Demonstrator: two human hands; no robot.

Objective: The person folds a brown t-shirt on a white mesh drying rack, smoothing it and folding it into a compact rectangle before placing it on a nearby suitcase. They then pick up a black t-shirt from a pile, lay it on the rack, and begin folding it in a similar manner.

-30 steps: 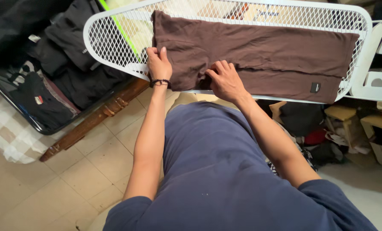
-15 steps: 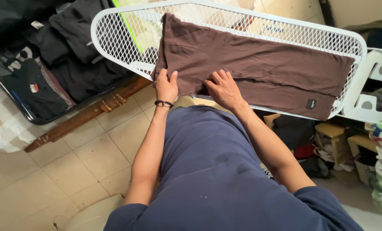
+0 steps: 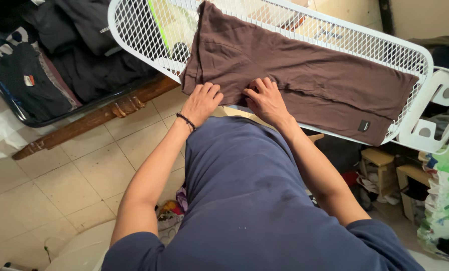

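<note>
Fabric shifts: we've slid our left hand (image 3: 202,102) rightward along the brown shorts (image 3: 295,75), fingers flat beside our right hand (image 3: 265,100), both unclenched, pressing the near hem onto the mesh ironing board (image 3: 134,35).

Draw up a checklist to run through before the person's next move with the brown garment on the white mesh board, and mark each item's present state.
1. Left hand on the brown garment: ok, flat on its near edge.
2. Right hand on the garment: ok, fingers spread on it.
3. Garment supported by the white mesh board: ok, though its near edge overhangs slightly.
4. Cloth smooth: not ok, creases run from the right hand.
5. Board stable: cannot tell, its legs are hidden.
</note>
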